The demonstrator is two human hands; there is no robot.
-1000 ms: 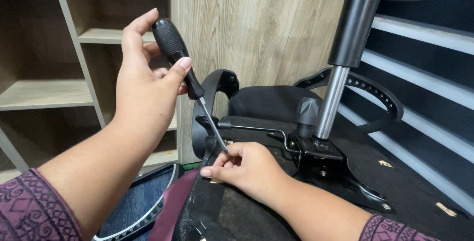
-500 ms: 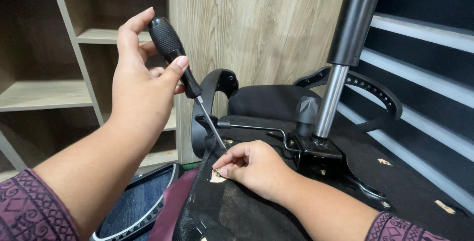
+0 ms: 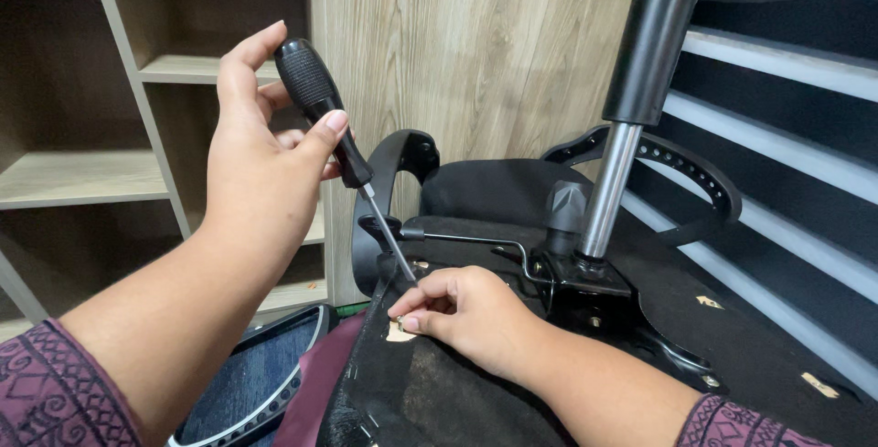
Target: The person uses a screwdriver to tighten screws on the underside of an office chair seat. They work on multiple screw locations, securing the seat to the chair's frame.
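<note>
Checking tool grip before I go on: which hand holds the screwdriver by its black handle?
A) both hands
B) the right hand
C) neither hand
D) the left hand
D: the left hand grips the screwdriver by its handle, while the right hand rests by the tip on the chair underside.

Wooden shelves and wood-grain panel behind.

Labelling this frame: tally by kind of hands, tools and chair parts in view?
hand: 2, left hand, right hand
screwdriver: 1
gas-lift column: 1
armrest loop: 2, near armrest, far armrest
Total: 6
</note>
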